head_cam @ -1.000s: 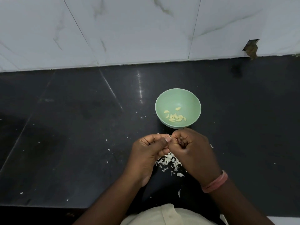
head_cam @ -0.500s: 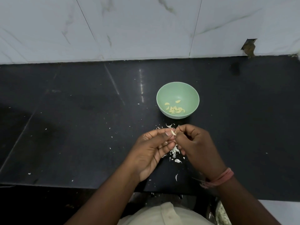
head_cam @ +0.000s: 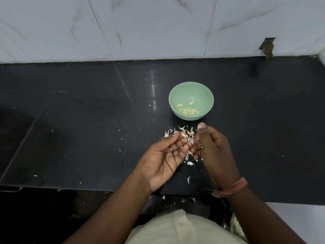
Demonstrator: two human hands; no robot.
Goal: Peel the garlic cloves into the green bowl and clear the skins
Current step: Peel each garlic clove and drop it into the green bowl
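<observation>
White marble-look wall tiles [head_cam: 158, 27] run behind a black stone worktop [head_cam: 79, 120], and a chipped hole [head_cam: 267, 47] shows in the tile far off to the right of the green bowl [head_cam: 207, 95]. That bowl sits upright on the worktop, and a small heap of peeled garlic cloves [head_cam: 189, 110] lies inside it, mostly on the near side of its floor.

Just in front of the bowl, on the person's side, a scatter of papery garlic skins [head_cam: 189, 136] lies on the dark stone, with stray flakes trailing farther from the bowl toward the worktop's near edge.

Both hands hover over those skins, close together but with a narrow gap between them. The left hand [head_cam: 165, 161] is turned palm up, its fingers loosely curled, and its grip is a pinch: thumb and forefinger hold one pale clove [head_cam: 184, 135] at the tips, short of the bowl's rim. A ring [head_cam: 171, 148] sits on one finger. The right hand [head_cam: 212, 148] is edge-on, on the bowl's near right, fingers relaxed and slightly spread, thumb tip pointing toward the bowl; nothing shows in its grip. A pinkish thread band [head_cam: 233, 187] wraps that wrist.
</observation>
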